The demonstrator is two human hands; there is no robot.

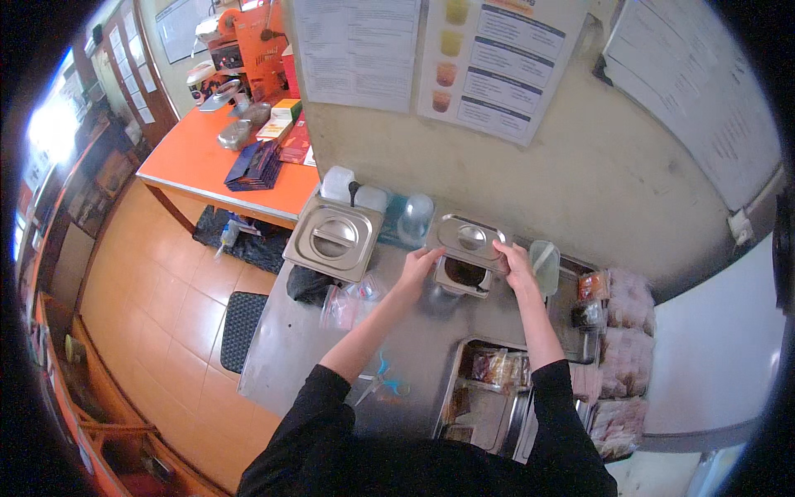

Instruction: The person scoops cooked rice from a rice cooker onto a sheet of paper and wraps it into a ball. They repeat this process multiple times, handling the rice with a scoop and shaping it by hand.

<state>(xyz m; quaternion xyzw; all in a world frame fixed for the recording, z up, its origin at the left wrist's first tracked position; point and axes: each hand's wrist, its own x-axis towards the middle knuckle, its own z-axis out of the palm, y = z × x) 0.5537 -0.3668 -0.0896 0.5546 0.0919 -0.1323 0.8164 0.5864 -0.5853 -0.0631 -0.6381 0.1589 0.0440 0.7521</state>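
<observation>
My left hand [420, 270] and my right hand [517, 264] hold a rectangular stainless steel lid [470, 239] by its two ends. Beneath its near edge shows a small steel food pan [445, 278] with dark contents; the lid hides the pan's far part. A dark handle end shows at the pan's near right corner. To the left stands a larger steel pan covered by a lid with a bar handle [333, 238]. Clear plastic containers [416, 214] stand by the wall behind, and a greenish plastic container [545, 267] is just right of my right hand.
On the steel table [298, 348] lie blue-handled scissors [380, 380], small plastic bags [348, 305] and a black bag [308, 284]. Steel trays [456, 379] with packets are at the near right, beside stacked packets [624, 360]. An orange table [205, 149] adjoins at the far left.
</observation>
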